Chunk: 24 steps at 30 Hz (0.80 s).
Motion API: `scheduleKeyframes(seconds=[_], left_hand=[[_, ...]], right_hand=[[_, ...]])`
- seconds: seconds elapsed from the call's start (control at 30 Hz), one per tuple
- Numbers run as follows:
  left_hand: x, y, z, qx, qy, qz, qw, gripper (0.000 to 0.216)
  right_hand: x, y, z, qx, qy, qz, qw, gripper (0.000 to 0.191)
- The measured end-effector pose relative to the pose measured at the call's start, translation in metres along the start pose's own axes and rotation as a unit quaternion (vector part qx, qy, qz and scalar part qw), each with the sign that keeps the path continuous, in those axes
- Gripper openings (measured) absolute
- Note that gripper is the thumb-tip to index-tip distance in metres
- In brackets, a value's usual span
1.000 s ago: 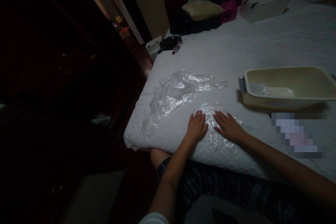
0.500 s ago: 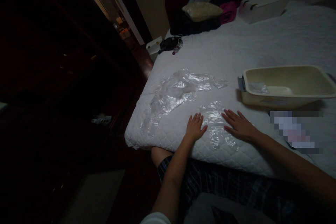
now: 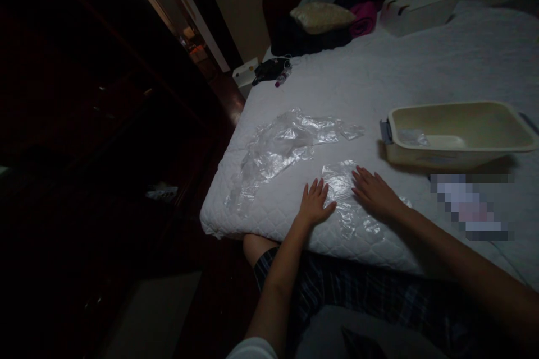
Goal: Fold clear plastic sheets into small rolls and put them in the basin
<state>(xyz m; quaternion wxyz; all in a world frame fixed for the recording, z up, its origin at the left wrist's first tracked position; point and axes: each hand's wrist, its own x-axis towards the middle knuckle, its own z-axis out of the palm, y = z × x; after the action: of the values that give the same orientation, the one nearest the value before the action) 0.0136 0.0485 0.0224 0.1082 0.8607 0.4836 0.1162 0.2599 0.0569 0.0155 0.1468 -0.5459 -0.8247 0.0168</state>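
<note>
A clear plastic bag (image 3: 347, 202) lies flat near the front edge of a white quilted bed (image 3: 379, 78). My left hand (image 3: 315, 203) rests palm down at the bag's left edge, fingers stretched out. My right hand (image 3: 374, 193) lies flat on the bag's right part, fingers spread. Neither hand grips anything. A larger heap of crumpled clear plastic bags (image 3: 280, 148) lies just beyond, to the left.
A cream plastic basin (image 3: 458, 134) with a bit of plastic inside stands on the bed at right. A white box (image 3: 416, 8), a beige pillow (image 3: 322, 15), pink and dark clothes sit at the far end. The dark floor drops off at left.
My hands first slid apart across the bag, the right one moving right. Now the right hand has come back a little toward the left hand.
</note>
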Motion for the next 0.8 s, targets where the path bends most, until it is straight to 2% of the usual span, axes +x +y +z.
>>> scheduleKeyframes(seconds=[0.07,0.17,0.27,0.43,0.53,0.67,0.73,0.8], left_hand=[[-0.004,0.001,-0.002,0.004,0.002,0.006,1.000,0.065],[-0.015,0.001,-0.005,0.010,-0.003,0.020,1.000,0.061],[-0.032,-0.001,-0.008,0.017,-0.021,0.052,0.998,0.055],[-0.052,-0.004,-0.005,0.033,-0.042,0.086,0.995,0.053],[-0.054,-0.003,-0.001,0.033,-0.033,0.081,0.996,0.054],[-0.054,-0.001,0.001,0.029,-0.024,0.075,0.996,0.054],[-0.055,0.000,0.001,0.030,-0.024,0.069,0.997,0.054],[-0.055,0.001,0.001,0.031,-0.023,0.061,0.997,0.055]], right_hand=[[0.019,-0.009,0.010,0.007,-0.010,0.002,1.000,0.063],[0.037,-0.009,0.026,0.005,-0.019,0.016,1.000,0.061],[0.042,0.000,0.036,-0.001,-0.012,0.006,1.000,0.060],[0.039,0.007,0.039,0.009,-0.020,-0.032,0.999,0.059],[0.040,0.009,0.036,0.016,-0.022,-0.001,1.000,0.059],[0.041,0.018,0.019,0.023,0.008,0.126,0.992,0.062],[0.038,0.019,0.006,0.019,0.020,0.134,0.991,0.062],[0.031,0.014,-0.005,0.012,0.033,0.108,0.993,0.058]])
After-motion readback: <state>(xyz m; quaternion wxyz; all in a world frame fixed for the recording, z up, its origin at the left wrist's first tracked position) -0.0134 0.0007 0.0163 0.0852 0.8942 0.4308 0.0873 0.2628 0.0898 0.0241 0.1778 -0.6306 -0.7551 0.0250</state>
